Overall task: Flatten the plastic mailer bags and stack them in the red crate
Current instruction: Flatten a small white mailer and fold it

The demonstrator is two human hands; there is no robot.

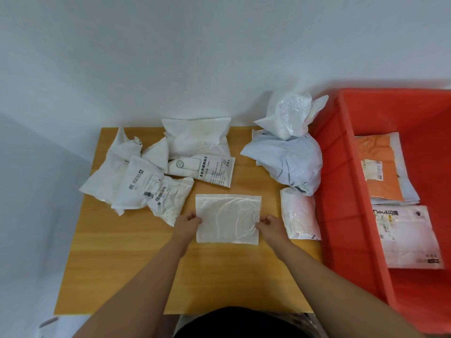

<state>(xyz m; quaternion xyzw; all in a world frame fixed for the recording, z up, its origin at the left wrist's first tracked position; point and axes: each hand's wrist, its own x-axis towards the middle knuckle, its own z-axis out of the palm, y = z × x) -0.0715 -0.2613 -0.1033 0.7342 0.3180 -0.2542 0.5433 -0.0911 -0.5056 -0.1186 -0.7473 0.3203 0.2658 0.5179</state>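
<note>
Your red crate (341,215), an orange mailer (380,172) inside it, white flat mailer (228,218) before you, pale blue-grey crumpled bag (288,164), light wood-grain table (146,264).

The mailer (228,218) between both hands looked like glossy, wrinkled plastic; the table (146,264) was matt wood, possibly laminate.

A wooden table (136,264) stands against a pale wall (195,45), its far edge touching it. Below the table's near edge sits a dark garment (244,323), and off its near left corner, on the floor, lies a white paper (48,325), partly cut off
</note>
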